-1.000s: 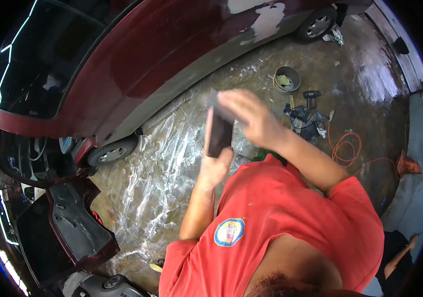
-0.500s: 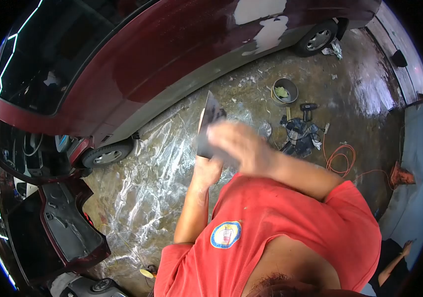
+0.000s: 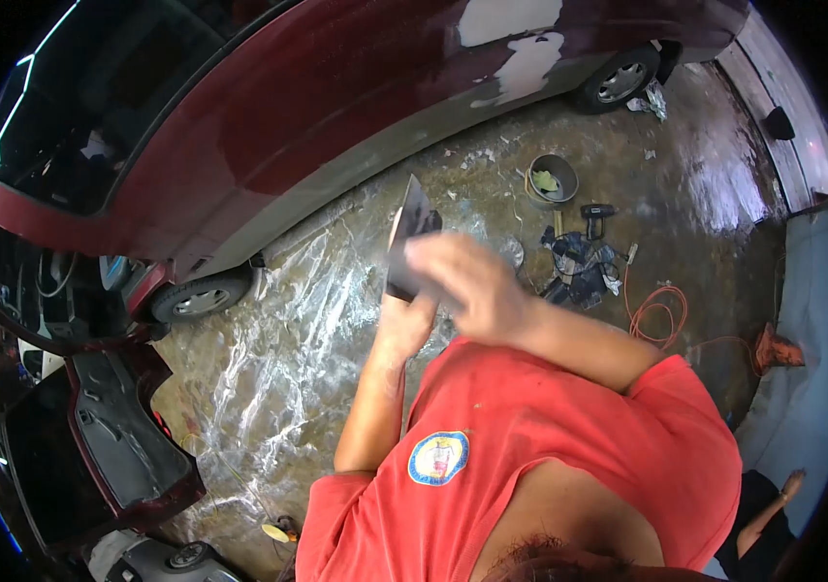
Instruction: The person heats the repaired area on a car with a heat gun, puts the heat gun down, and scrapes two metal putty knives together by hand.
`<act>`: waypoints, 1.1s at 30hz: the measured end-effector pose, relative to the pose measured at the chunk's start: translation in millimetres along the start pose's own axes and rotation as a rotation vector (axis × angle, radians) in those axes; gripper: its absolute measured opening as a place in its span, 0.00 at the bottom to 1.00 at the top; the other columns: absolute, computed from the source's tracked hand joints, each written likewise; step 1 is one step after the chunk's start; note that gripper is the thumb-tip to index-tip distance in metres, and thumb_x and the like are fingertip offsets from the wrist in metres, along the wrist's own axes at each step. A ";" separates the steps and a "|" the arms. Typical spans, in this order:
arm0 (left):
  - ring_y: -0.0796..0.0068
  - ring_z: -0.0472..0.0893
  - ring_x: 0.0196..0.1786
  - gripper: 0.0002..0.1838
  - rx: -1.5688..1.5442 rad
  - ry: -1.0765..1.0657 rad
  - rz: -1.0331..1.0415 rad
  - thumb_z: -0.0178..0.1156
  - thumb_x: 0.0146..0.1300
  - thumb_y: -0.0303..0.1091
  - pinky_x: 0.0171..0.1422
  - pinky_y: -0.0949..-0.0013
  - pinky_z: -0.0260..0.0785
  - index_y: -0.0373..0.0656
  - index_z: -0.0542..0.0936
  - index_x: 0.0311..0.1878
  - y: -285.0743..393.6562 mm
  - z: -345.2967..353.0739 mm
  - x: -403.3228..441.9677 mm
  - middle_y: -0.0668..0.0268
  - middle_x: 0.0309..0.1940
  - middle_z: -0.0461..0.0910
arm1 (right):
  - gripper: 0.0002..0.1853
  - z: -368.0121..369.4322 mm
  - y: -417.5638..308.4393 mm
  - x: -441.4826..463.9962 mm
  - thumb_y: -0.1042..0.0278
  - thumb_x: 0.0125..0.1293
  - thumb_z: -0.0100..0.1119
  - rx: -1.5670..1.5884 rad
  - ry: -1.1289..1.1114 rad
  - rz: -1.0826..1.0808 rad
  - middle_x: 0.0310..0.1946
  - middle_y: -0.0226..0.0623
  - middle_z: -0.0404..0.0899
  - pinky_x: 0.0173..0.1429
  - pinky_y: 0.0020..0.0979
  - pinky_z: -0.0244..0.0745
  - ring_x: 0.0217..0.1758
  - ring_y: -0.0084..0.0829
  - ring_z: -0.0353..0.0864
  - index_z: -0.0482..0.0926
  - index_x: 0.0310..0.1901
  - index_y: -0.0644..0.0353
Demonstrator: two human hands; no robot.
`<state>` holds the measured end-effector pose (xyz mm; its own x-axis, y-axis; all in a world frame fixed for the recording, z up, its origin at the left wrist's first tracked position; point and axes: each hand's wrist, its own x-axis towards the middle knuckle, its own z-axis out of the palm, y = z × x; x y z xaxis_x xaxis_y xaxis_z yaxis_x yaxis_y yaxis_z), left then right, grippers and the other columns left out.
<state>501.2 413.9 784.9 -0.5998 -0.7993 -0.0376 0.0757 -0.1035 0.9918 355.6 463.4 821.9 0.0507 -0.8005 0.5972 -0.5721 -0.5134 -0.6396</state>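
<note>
My left hand (image 3: 404, 325) is wrapped round the lower end of a dark flat board (image 3: 414, 218), its thumb near the bottom edge. The board stands tilted in front of my chest, its pointed top corner upward. Blurred by motion, my right hand (image 3: 467, 286) lies across the board's lower part, fingers close together. Something grey and smeared shows beneath these fingers; its shape is unclear. Dark smears mark the board's face.
A maroon vehicle (image 3: 288, 126) with pale patches spans the top. On the stained floor (image 3: 288, 330) are a bucket (image 3: 565, 184), a dark power tool (image 3: 595, 221) and an orange cord (image 3: 661, 315). A detached door (image 3: 128, 436) lies left; another person's arm (image 3: 768, 514) shows lower right.
Since a second ago, my right hand has moved down and left over the board, and the board's face has turned. The surroundings have shifted slightly in view.
</note>
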 end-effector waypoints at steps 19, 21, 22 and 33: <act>0.59 0.84 0.50 0.22 -0.743 0.168 -0.188 0.60 0.68 0.39 0.54 0.56 0.79 0.33 0.74 0.59 15.7 -36.2 -13.6 0.54 0.51 0.82 | 0.20 -70.6 13.5 -7.9 0.84 0.59 0.57 0.026 -0.032 -0.131 0.58 0.48 0.77 0.64 0.42 0.73 0.59 0.47 0.79 0.76 0.56 0.69; 0.62 0.85 0.49 0.22 -0.584 0.134 -0.184 0.61 0.67 0.39 0.54 0.58 0.80 0.35 0.75 0.58 11.9 -37.6 -18.0 0.57 0.50 0.82 | 0.17 -70.9 24.3 1.0 0.80 0.64 0.54 0.076 -0.024 -0.009 0.55 0.47 0.78 0.63 0.39 0.72 0.58 0.46 0.79 0.76 0.55 0.69; 0.64 0.84 0.49 0.21 -0.589 0.148 -0.160 0.63 0.66 0.37 0.54 0.60 0.79 0.34 0.76 0.57 11.4 -35.6 -15.8 0.57 0.49 0.83 | 0.17 -70.3 24.5 -1.8 0.79 0.65 0.53 0.162 0.012 0.064 0.55 0.47 0.78 0.63 0.38 0.72 0.58 0.44 0.78 0.76 0.55 0.70; 0.70 0.62 0.72 0.36 -0.248 0.148 0.192 0.45 0.75 0.54 0.76 0.64 0.51 0.38 0.55 0.76 -8.9 32.9 5.0 0.61 0.70 0.63 | 0.20 -19.3 4.9 -25.4 0.78 0.65 0.51 0.261 0.042 0.090 0.61 0.50 0.74 0.67 0.40 0.69 0.64 0.46 0.75 0.74 0.59 0.69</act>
<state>471.3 430.3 779.9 -0.4352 -0.8935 0.1110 0.3778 -0.0693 0.9233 335.7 487.2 812.9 -0.0283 -0.8359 0.5481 -0.3417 -0.5072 -0.7912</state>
